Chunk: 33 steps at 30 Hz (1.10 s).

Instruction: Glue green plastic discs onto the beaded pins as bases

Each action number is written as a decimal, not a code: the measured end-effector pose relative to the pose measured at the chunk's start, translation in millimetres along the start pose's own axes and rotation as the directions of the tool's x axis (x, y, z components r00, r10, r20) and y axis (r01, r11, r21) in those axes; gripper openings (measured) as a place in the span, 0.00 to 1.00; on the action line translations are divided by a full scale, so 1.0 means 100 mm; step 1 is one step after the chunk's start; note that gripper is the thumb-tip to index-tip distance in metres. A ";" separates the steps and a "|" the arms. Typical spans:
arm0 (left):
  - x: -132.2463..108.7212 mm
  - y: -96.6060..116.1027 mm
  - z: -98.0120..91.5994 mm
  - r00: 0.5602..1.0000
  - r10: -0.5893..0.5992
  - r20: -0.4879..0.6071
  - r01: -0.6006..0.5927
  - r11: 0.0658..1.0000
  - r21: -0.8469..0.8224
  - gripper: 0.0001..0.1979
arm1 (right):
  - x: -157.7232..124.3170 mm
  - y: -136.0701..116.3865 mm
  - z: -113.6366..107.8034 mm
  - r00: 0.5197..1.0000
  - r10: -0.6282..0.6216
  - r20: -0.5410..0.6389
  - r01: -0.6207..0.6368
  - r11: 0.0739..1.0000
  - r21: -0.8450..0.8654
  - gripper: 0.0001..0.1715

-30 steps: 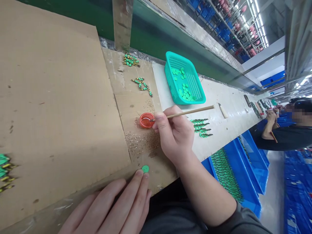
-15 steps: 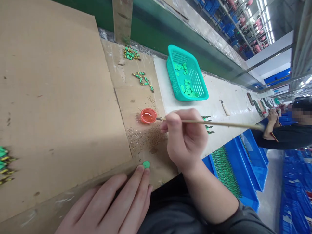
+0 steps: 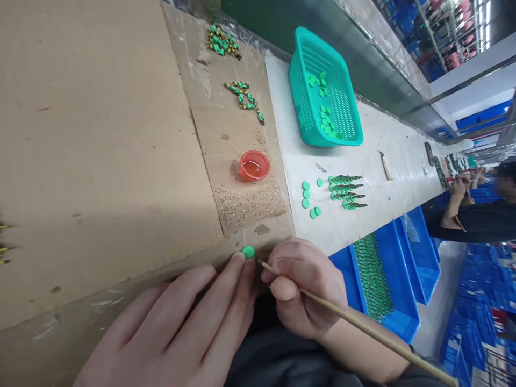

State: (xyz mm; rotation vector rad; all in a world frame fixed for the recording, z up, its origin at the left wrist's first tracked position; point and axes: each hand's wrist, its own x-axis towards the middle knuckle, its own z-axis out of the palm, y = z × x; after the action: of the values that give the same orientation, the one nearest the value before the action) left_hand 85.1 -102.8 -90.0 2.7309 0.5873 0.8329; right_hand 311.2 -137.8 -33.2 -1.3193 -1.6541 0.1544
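Note:
My left hand (image 3: pixel 189 328) has its fingertips at the rim of a small green button-like disc (image 3: pixel 248 252) with little holes, by the table's front edge; the thumb is hidden. In my right hand (image 3: pixel 308 285), closed around it, is a thin paintbrush (image 3: pixel 363 322) with a long wooden handle. The dark brush tip points left, just beside the disc; whether they touch I cannot tell. Beyond both hands, a red cup (image 3: pixel 255 165) of clear liquid stands on the speckled brown board.
A teal basket (image 3: pixel 300 102) with green discs stands at the back. Loose discs (image 3: pixel 306 194) and rows of green-topped dark twisted pieces (image 3: pixel 346 188) lie right of the cup. Small green-yellow pieces (image 3: pixel 221 43) are heaped behind. Blue bins (image 3: pixel 397 301) and a co-worker (image 3: pixel 479 212) are at right.
My right hand has brought the brush from the red cup's rim down toward the green disc. My left fingertips stay at the disc. The view has shifted, revealing loose discs on the table.

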 end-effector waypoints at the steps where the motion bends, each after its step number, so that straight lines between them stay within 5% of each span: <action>1: 0.01 0.00 0.00 1.000 0.000 -0.005 0.000 1.000 0.001 0.25 | 0.01 0.01 0.00 1.000 -0.002 0.007 0.002 1.000 0.004 0.08; 19: -0.08 -0.08 0.02 0.998 0.025 0.049 -0.022 0.999 -0.045 0.33 | 0.01 0.01 -0.02 0.998 0.035 0.048 -0.036 0.999 0.034 0.07; 23: -0.09 -0.08 0.03 0.997 0.068 0.037 -0.068 0.998 -0.010 0.32 | -0.04 0.02 -0.01 0.997 0.074 -0.022 -0.072 0.994 0.086 0.07; 33: -0.07 -0.08 0.01 0.992 -0.123 0.027 0.126 0.964 -0.233 0.36 | -0.02 0.01 -0.01 0.995 0.097 0.014 -0.098 0.992 0.080 0.07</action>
State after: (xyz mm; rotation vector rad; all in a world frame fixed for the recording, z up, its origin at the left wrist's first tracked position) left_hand 77.7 -98.6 -96.7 2.4576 0.6087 0.7996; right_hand 312.7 -139.7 -34.7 -1.3409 -1.5764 0.2837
